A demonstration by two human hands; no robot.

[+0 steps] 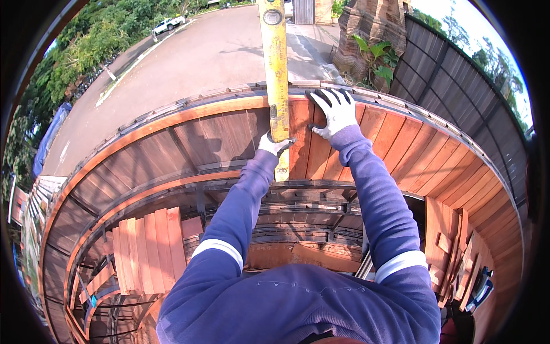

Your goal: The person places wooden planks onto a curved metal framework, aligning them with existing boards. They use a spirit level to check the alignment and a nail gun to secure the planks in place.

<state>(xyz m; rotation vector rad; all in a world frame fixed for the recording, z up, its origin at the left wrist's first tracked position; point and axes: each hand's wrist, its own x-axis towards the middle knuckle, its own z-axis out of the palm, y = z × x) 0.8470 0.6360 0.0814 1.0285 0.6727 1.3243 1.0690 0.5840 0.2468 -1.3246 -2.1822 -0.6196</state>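
A long yellow spirit level [277, 71] lies across the curved timber structure, its far end reaching out over the outer rim and its near end at the inner edge. My left hand [271, 143], in a pale glove, is wrapped round it close to that near end. Just right of the level, my right hand [334, 112] rests with fingers spread, the fingertips by the outer rim [301, 98]. Under and beside it, reddish wooden planks [395, 140] run side by side along the curve. Left of the level, darker boards [215, 137] show between the rims.
Several planks [152, 249] lie in a group at the lower left. Loose wood pieces [447, 246] and a blue tool [481, 291] are at lower right. A paved yard [200, 54], a thick trunk [372, 34] and a dark fence [458, 86] stand beyond.
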